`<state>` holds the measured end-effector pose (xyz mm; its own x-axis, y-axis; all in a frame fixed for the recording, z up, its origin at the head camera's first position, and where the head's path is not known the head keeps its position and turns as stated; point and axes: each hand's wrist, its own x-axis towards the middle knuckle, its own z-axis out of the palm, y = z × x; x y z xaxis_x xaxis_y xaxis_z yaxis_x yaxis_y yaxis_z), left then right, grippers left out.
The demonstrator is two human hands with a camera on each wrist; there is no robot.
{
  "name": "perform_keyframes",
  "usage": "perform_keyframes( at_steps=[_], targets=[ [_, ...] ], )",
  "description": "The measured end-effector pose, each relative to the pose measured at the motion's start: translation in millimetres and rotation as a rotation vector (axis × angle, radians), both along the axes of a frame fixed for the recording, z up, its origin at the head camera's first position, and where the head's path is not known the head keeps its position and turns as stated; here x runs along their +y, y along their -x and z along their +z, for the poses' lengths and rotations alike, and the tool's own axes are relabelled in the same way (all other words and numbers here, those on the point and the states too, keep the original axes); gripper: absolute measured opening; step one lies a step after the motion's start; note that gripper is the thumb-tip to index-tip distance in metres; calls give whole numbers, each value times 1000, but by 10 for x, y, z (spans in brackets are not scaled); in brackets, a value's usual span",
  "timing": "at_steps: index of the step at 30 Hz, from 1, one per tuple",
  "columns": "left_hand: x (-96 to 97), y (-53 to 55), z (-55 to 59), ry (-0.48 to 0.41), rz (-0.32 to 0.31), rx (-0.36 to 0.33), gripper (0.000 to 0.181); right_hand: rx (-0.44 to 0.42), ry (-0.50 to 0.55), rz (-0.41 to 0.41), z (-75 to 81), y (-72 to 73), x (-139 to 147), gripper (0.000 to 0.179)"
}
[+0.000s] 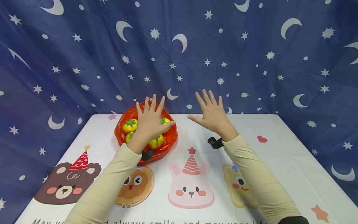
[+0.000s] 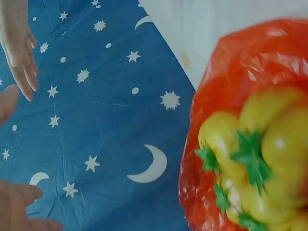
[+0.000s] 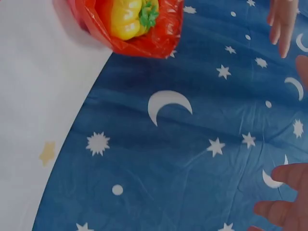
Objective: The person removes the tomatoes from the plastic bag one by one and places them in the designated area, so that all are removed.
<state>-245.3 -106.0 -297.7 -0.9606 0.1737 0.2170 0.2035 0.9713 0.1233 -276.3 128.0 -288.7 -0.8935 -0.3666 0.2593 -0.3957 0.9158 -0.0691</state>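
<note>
My left hand (image 1: pixel 151 123) is raised with its fingers spread and holds nothing. In the head view it overlaps an opened red plastic bag (image 1: pixel 171 143), hiding part of what lies inside. Several glossy yellow fruits, like bell peppers or tomatoes, with green star-shaped caps sit in that bag; one yellow fruit (image 1: pixel 156 142) shows beside my wrist. The left wrist view has the yellow fruits (image 2: pixel 221 139) close up and blurred at the right. To the right of the bag, my right hand (image 1: pixel 213 115) is also held up, fingers spread, thumb pointing left, with nothing in it.
A white tablecloth (image 1: pixel 195 137) printed with cartoon animals covers the table. Behind and on both sides hangs a dark blue curtain (image 1: pixel 195 62) with moons and stars. Black camera mounts (image 1: pixel 214 143) sit at both wrists.
</note>
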Motion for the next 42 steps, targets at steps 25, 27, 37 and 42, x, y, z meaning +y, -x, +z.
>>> perform_keyframes(
  at_steps=[25,27,37,42],
  targets=[
    [-658,-415,-102,253,-282,0,86,57,-70,323,-303,378,-554,91],
    [-698,-436,-140,267,-326,15,79,49,-63,350,-329,402,-594,90],
    [-860,-497,-378,382,-545,40,53,10,1,458,-509,477,-804,85],
    [-917,-524,-457,393,-617,31,49,-50,78,471,-628,497,-879,84]
  ],
)
